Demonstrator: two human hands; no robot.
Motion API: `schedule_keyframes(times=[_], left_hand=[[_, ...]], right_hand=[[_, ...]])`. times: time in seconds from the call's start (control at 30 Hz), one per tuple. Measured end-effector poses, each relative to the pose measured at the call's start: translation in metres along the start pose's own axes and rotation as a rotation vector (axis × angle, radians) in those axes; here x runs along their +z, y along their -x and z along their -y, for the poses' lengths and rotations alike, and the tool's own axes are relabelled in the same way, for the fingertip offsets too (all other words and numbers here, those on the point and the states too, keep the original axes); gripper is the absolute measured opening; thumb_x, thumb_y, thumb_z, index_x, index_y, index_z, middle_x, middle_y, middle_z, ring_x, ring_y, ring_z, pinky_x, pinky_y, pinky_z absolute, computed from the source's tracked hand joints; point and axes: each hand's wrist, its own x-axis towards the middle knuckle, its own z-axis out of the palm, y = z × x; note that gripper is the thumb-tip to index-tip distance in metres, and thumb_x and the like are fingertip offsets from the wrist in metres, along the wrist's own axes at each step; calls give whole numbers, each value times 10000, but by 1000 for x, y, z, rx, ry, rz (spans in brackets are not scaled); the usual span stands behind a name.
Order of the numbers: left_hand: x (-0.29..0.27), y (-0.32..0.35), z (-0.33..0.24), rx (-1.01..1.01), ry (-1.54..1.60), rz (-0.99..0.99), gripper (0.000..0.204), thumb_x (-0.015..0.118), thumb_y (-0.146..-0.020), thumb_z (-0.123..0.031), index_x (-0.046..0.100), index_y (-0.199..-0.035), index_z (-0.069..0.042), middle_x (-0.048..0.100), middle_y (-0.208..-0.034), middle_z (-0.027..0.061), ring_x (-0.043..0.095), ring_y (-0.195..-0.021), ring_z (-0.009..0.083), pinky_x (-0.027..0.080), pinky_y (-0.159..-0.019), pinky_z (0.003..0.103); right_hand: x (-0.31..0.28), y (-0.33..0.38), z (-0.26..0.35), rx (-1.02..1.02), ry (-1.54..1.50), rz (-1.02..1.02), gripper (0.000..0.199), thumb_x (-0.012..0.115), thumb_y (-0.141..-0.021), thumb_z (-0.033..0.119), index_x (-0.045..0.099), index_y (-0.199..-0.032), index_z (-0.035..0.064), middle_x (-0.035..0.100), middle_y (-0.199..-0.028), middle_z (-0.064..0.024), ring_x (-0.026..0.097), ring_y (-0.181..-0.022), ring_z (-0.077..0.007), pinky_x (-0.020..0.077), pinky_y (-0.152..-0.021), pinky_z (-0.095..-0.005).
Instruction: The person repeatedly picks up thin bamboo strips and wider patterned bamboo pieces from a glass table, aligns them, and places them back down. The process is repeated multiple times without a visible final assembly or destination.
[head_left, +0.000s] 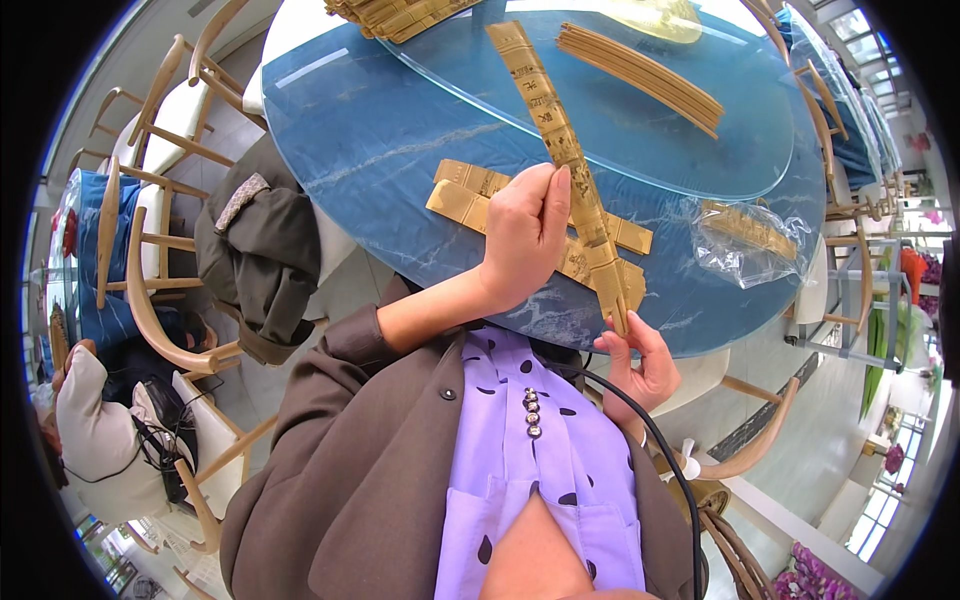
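One right hand (640, 370), bare: thumb and fingertips pinching the near end of a long, narrow strip of printed gold foil (590, 215), where a slit or parted layers seem to show.

One left hand (525, 235), bare: fingers curled, thumb pressed down, gripping the same strip partway along. The strip slants between the two hands above the table, its far end free.

Step in hand, as judged: shaping or parting the near end while the left hand steadies the length. The next move would seem to call for a light, precise right-hand pinch, the left grip firm, and no tearing.

Several flat gold foil strips (465, 205), lying crossed beneath the held one, on one round table with a blue, white-veined cover (350, 165).

One crumpled clear plastic bag (735, 265), to the right, a gold piece inside.

One neat stack of slender tan-gold strips (640, 80), farther off, on a clear glass turntable (650, 160).

One bundle of folded gold pieces (400, 15), at the far edge, partly cut off.
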Motion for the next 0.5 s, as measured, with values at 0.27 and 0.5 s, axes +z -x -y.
schedule_keyframes(times=[0.27, 0.5], left_hand=[[1, 10, -1, 19, -20, 90, 271, 529, -1014, -99, 488, -773, 19, 460, -669, 168, 469, -586, 360, 377, -546, 416], [-2, 5, 3, -91, 25, 109, 329, 507, -1033, -145, 483, -751, 23, 450, -648, 167, 437, -580, 347, 375, -563, 416]], right_hand=[[2, 0, 4, 77, -34, -1, 239, 793, -829, 14, 687, -1040, -25, 739, -832, -143, 714, -683, -160, 560, -634, -258], [-3, -19, 15, -103, 127, 120, 299, 845, -750, 30, 686, -1001, -8, 722, -812, -106, 686, -644, -164, 527, -622, -249]])
